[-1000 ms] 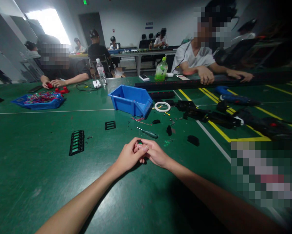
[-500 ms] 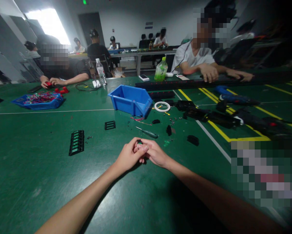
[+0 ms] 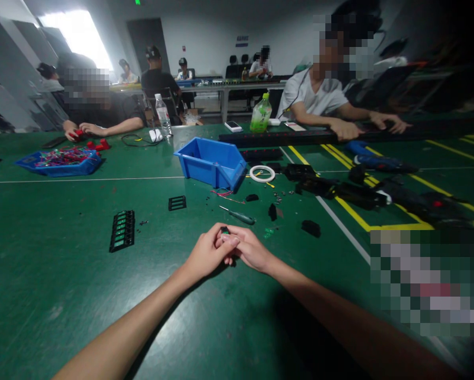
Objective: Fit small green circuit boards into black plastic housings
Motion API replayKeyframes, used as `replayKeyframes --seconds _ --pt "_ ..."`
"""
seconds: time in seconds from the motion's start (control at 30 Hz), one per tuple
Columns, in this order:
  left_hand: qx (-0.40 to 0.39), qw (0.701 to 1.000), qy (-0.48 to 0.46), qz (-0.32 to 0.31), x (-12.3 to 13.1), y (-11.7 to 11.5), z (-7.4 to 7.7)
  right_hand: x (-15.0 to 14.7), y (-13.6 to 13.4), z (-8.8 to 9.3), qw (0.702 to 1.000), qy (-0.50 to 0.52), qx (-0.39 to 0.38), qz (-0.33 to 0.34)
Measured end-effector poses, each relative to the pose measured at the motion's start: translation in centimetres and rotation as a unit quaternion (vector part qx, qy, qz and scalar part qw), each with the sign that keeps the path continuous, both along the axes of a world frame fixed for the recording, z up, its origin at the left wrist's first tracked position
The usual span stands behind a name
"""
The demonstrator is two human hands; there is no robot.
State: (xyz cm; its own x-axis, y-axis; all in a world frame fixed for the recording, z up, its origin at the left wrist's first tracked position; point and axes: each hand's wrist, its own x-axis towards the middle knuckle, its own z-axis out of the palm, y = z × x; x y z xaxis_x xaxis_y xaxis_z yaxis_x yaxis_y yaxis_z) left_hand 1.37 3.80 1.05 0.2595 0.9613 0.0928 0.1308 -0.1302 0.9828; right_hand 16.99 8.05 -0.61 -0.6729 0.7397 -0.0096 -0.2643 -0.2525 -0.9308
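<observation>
Close together over the green table point(image 3: 82, 301), my left hand point(image 3: 205, 252) and my right hand point(image 3: 252, 248) are both closed around a small black and green part point(image 3: 224, 230). Only its top shows between the fingers; the rest is hidden. Just beyond my hands lies a screwdriver point(image 3: 240, 215) with a dark green handle. To the left rests a black slotted frame with green pieces in it point(image 3: 122, 231), and farther back a smaller black frame point(image 3: 177, 202). Several black pieces, such as a black block point(image 3: 311, 228), lie to the right.
A blue bin point(image 3: 209, 163) stands beyond the screwdriver, beside a white ring point(image 3: 262, 173). At the far left a blue tray point(image 3: 68, 168) holds coloured wires. Bottles point(image 3: 261, 113) stand along the far edge. Black assemblies and a blue-handled power tool point(image 3: 383, 158) lie right. Two people sit opposite.
My hands stay together on the small part, almost unmoved. The view has shifted slightly. Across the table, the right-hand person's hands have moved along the long black bar.
</observation>
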Motion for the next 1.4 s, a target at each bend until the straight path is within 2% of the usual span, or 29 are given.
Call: replayKeyframes --seconds 0.37,1.4 --pt "0.002 1.0 0.0 0.001 -0.06 0.05 -0.23 0.04 0.05 -0.28 1.0 -0.005 -0.001 0.007" --pt "0.002 1.0 0.005 0.003 -0.03 0.03 -0.08 -0.13 -0.09 0.34 1.0 -0.011 -0.008 0.004"
